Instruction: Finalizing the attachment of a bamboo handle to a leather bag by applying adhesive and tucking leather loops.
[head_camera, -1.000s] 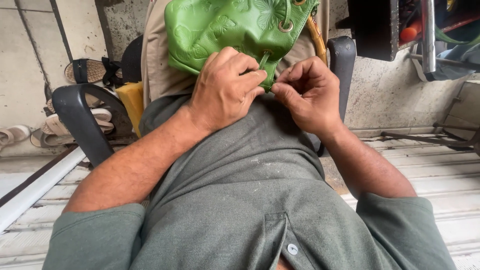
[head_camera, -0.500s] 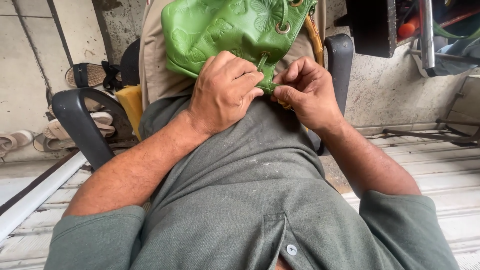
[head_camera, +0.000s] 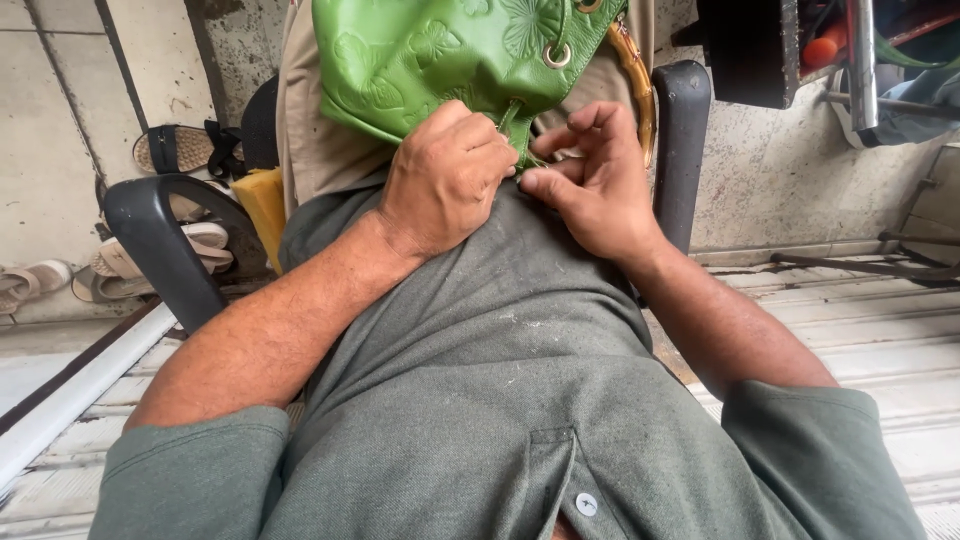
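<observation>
A green embossed leather bag (head_camera: 440, 60) with metal eyelets lies on my lap, at the top middle of the head view. My left hand (head_camera: 445, 175) is closed on the bag's lower edge, pinching the leather by a thin green cord. My right hand (head_camera: 590, 175) sits just right of it; thumb and forefinger pinch at the same spot on the bag's edge and the other fingers are spread. Both forearms cross my grey-green shirt (head_camera: 500, 400). What the fingertips hold is too small to make out.
I sit in a chair with black armrests, one on the left (head_camera: 165, 245) and one on the right (head_camera: 680, 140). Several sandals (head_camera: 175, 150) lie on the floor at left by a tiled wall. A dark box (head_camera: 745, 50) and metal tubing (head_camera: 860, 55) stand at top right.
The bag has shifted slightly up and left in view. My right hand's fingers have spread apart from a tighter pinch; my left hand keeps its grip.
</observation>
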